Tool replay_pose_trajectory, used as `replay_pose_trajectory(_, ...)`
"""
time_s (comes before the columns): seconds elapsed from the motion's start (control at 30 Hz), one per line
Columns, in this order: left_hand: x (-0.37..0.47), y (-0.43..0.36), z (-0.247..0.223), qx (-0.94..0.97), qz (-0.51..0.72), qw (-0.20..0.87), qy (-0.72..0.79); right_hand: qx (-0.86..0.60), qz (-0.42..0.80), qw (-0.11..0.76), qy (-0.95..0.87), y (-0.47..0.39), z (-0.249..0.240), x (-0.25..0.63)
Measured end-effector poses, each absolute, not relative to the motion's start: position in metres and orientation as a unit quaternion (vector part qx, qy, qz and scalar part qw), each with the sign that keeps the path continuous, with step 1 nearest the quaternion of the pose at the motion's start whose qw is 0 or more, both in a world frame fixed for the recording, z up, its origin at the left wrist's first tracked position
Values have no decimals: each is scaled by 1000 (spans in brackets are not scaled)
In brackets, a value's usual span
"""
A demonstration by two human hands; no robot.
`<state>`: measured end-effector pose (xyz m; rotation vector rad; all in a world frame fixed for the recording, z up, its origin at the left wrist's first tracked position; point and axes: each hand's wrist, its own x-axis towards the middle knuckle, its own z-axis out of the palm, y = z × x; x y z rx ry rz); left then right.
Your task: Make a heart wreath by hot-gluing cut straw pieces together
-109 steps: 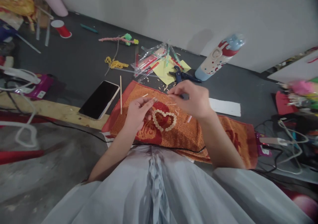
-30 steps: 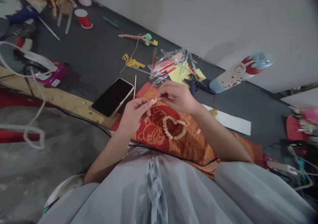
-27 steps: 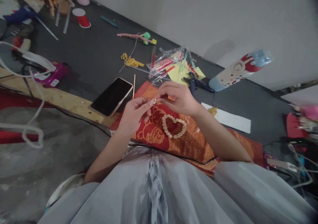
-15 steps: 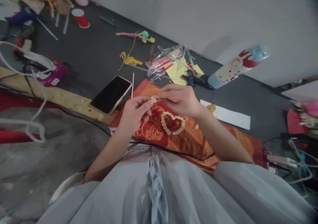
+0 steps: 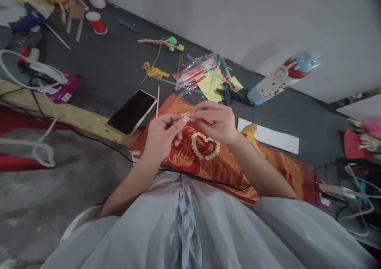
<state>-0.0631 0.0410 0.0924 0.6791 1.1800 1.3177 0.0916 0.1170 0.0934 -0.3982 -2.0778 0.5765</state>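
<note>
Between the thumb and forefinger of my left hand (image 5: 163, 134) is a small cream, knobbly piece (image 5: 186, 118). The fingertips of my right hand (image 5: 216, 120) are pinched together and meet the piece from the right; whether they grip it or something smaller, I cannot tell. Just below my hands a cream heart-shaped outline (image 5: 195, 149), built of small bits, lies flat on the red and orange towel (image 5: 229, 169). Under my right forearm a yellow glue gun (image 5: 251, 136) is partly hidden.
A phone (image 5: 132, 112) and a thin wooden stick (image 5: 157, 101) lie left of the towel. Behind are dark blue pliers (image 5: 228, 94), yellow paper (image 5: 208, 87), plastic-wrapped sticks (image 5: 196, 70) and yellow yarn (image 5: 154, 70). A bottle (image 5: 279, 80) stands right, beyond a white strip (image 5: 276, 138).
My hands stay joined at the cream piece, with only a slight shift. More of the yellow glue gun shows beside my right forearm. The view has moved a little.
</note>
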Motion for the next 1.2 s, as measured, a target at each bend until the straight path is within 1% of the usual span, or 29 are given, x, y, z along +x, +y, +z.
replay_pose_trajectory(0.23, -60, 41, 98, 304, 561, 581, 505, -194, 237, 434, -847, 115, 101, 96)
replay_pose_trajectory(0.4, -59, 39, 100, 312, 561, 584, 497, -209, 214, 453, -840, 112, 109, 99)
replay_pose_trajectory(0.63, -58, 37, 99, 313, 564, 574, 504, -214, 219, 434, -847, 109, 111, 102)
replay_pose_trajectory(0.97, -61, 32, 98, 340, 558, 561, 508, -206, 227, 445, -841, 102, 112, 101)
replay_pose_trajectory(1.07, -60, 32, 97, 370, 570, 523, 515, -230, 217, 449, -835, 98, 112, 101)
replay_pose_trajectory(1.2, -56, 29, 98, 420, 602, 416, 537, -254, 206, 456, -827, 93, 112, 99)
